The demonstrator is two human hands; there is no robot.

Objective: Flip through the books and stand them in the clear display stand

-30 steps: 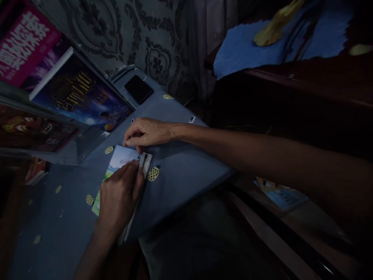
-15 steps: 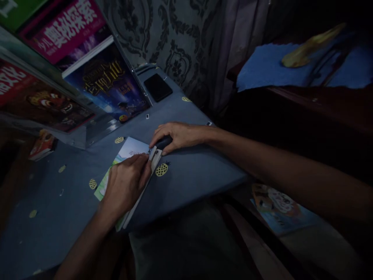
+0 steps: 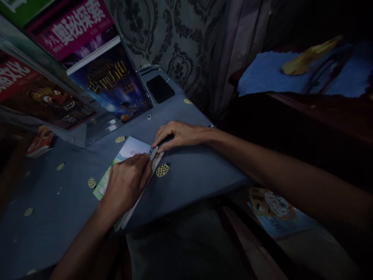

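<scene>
A thin book (image 3: 129,149) with a light blue and green cover lies slantwise on the blue tablecloth, its near end at the table's front edge. Across its cover rests my left hand (image 3: 125,181), fingers together on top and thumb along the right-hand edge, gripping it. My right hand (image 3: 175,136) comes in from the right and pinches the book's far right corner between thumb and fingertips. Dark space shows inside the curl of that hand. Much of the cover is hidden under my left hand.
A clear display rack (image 3: 107,132) with several upright books stands at the back left. Behind my right hand lies a black phone (image 3: 160,88). A small red book (image 3: 40,142) is at far left. Another picture book (image 3: 276,212) lies lower, beyond the table edge.
My right hand has closed in on the book's corner, its thumb shifting left and up onto the edge. My left hand stays on the cover. The view has shifted slightly.
</scene>
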